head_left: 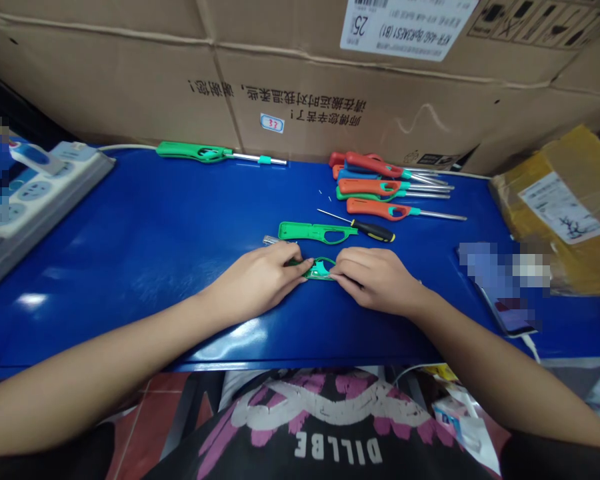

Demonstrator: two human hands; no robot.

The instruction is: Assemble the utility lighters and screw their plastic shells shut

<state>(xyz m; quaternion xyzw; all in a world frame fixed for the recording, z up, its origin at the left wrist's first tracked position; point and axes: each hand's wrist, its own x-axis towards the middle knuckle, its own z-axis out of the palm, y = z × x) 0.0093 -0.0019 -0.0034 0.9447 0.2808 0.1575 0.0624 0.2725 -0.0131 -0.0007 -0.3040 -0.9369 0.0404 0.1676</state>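
A green lighter body half [319,270] lies on the blue table [155,267] between my two hands. My left hand [260,277] pinches its left end, fingers closed on it, with a metal tube tip [270,240] sticking out just beyond. My right hand [375,277] grips its right end with curled fingers. Just behind lies the other green shell half [317,232] and a black-and-yellow screwdriver [365,228].
A pile of orange, blue and green long-nosed lighters [385,187] lies at the back right, and one green lighter [205,153] at the back left. A power strip [35,193] is at the left, a phone [510,313] and yellow parcel [565,207] at the right. Cardboard boxes [300,73] wall the back.
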